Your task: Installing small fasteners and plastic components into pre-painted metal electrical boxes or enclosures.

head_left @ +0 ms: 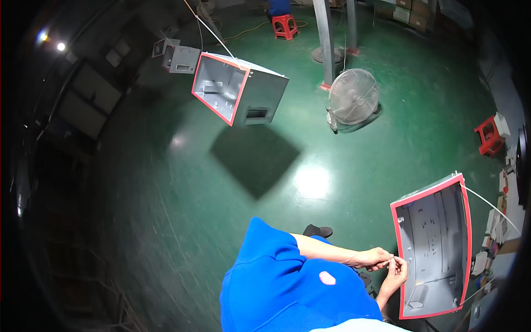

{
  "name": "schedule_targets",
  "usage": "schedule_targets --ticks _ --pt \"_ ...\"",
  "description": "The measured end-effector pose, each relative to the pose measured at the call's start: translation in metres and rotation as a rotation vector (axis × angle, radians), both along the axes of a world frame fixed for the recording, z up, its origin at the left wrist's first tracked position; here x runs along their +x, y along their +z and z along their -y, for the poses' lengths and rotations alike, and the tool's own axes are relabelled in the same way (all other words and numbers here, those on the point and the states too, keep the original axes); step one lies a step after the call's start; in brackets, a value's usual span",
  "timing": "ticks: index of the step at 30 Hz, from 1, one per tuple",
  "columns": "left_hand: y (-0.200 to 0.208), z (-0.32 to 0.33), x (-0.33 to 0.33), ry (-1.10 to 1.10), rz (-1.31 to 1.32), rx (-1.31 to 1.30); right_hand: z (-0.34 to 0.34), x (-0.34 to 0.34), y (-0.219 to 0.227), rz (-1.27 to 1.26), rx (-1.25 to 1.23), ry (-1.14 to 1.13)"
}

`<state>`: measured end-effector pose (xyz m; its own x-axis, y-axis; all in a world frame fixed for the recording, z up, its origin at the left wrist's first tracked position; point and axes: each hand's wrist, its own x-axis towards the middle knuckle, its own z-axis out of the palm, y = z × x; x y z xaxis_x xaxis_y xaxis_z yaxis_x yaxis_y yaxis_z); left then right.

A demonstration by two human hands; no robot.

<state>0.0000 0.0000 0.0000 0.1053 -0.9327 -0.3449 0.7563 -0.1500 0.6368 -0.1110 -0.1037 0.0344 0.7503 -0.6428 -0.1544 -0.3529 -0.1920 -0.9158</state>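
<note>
Both hands meet beside the left edge of a grey metal cabinet, whose open front has a red-edged rim. My left hand reaches across from the left, fingertips pinched together. Against them, the fingers of my right hand are also pinched. Anything between the fingertips is too small to make out. Inside the cabinet are small fittings on the back panel and a pale angular piece at the bottom.
Farther off, another red-rimmed metal cabinet hangs above the green floor, with more cabinets behind it. A round floor fan stands near a grey post. Red stools are at the back and right. Cluttered shelving lines the right.
</note>
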Motion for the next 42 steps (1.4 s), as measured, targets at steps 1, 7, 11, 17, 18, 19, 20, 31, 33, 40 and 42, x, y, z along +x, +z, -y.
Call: schedule_targets --ticks 1,7,11,17,18,19,20,31,33,40,42 --pt "0.003 -0.002 0.003 0.020 0.009 0.000 -0.003 0.001 -0.009 0.108 0.048 -0.051" --pt "0.023 0.041 -0.030 0.145 0.149 -0.206 0.008 -0.027 -0.020 0.493 0.910 -0.383" --pt "0.035 0.054 -0.051 0.305 0.850 -0.195 0.017 -0.036 -0.040 0.577 1.148 -0.495" --pt "0.045 0.075 -0.053 0.233 1.346 -0.300 0.038 -0.064 -0.034 0.599 1.280 -0.595" --pt "0.043 0.080 -0.049 0.276 1.373 -0.433 0.040 -0.064 -0.035 0.595 1.310 -0.590" --pt "0.033 0.088 -0.065 0.534 1.673 -0.291 0.043 -0.066 -0.035 0.597 1.329 -0.614" --pt "0.050 0.093 -0.044 0.150 1.343 -0.573 0.047 -0.069 -0.037 0.620 1.349 -0.640" --pt "0.057 0.152 -0.092 0.165 1.250 -0.735 0.082 -0.105 -0.041 0.752 1.439 -0.677" --pt "0.055 0.163 -0.098 0.162 1.278 -0.737 0.089 -0.120 -0.046 0.760 1.429 -0.673" --pt "0.045 0.194 -0.118 0.129 1.307 -0.639 0.114 -0.130 -0.026 0.665 1.453 -0.717" --pt "0.039 0.200 -0.114 0.206 1.297 -0.530 0.126 -0.142 -0.056 0.695 1.493 -0.746"
